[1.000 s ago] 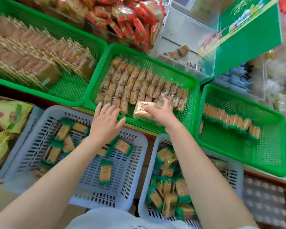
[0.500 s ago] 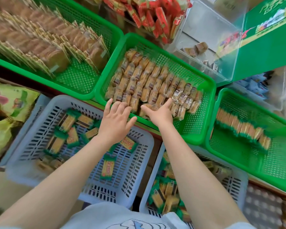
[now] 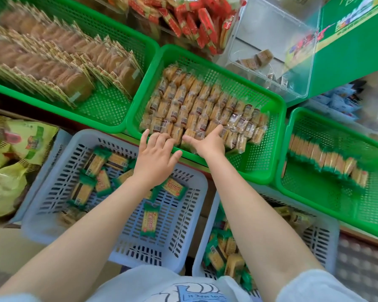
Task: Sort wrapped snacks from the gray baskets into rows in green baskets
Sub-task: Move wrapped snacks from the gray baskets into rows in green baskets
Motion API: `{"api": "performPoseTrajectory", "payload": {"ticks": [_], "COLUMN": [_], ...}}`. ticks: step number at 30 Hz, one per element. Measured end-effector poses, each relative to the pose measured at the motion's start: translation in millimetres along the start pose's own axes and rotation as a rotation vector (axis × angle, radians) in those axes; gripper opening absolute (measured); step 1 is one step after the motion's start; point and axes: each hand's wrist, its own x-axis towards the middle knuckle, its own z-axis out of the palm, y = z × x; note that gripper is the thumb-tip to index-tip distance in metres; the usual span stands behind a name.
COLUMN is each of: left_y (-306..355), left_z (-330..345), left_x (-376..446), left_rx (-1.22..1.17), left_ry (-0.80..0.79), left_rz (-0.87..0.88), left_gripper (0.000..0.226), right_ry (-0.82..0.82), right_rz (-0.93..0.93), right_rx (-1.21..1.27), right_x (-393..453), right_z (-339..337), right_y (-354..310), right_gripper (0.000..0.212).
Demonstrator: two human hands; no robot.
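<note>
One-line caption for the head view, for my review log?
Both hands, left hand and right hand, press clear-wrapped snacks into rows in the middle green basket.

clear-wrapped snack no longer gripped, right hand (image 3: 210, 143) flat on snack rows (image 3: 203, 114)

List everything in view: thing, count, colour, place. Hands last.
green baskets: three, green, far row
clear-wrapped snacks: many, tan, rows in middle green basket
green-wrapped snacks: one row, right green basket
flat biscuit packs: many, tan, left green basket
gray baskets: two, near row, holding loose green-wrapped snacks
red packs: many, top
clear box: one, top right
yellow bags: several, left
left hand: open, touching snack rows
right hand: open, on snack rows
</note>
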Motion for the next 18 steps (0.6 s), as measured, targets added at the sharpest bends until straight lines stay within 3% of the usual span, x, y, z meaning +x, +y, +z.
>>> {"api": "performPoseTrajectory", "payload": {"ticks": [4, 8, 11, 15, 18], "left_y": [0.3, -1.9, 2.3, 37.8, 73.1], "left_z": [-3.5, -8.8, -22.3, -28.9, 0.9], "left_x": [2.5, 2.1, 2.2, -35.3, -81.4], "left_rx": [-0.01, -0.056, -0.246, -0.535, -0.56], "left_ry": [-0.029, -0.069, -0.048, 0.038, -0.094], "left_rz": [-0.008, -0.014, -0.02, 0.055, 0.078], "left_gripper": [0.054, 0.052, 0.05, 0.039, 0.033], "right_ry": [0.029, -0.051, -0.064, 0.081, 0.156], "right_rz": [0.002, -0.067, -0.187, -0.314, -0.235], "right_rx": [-0.065, 0.032, 0.129, 0.278, 0.312], "right_x": [6.0, -12.2, -38.1, -78.9, -99.5], "right_z": [4.8, -13.8, -37.5, -55.4, -47.3], "right_y": [-5.0, 12.0, 48.1, 123.0, 189.0], "right_gripper": [0.133, 0.125, 0.09, 0.03, 0.013]}}
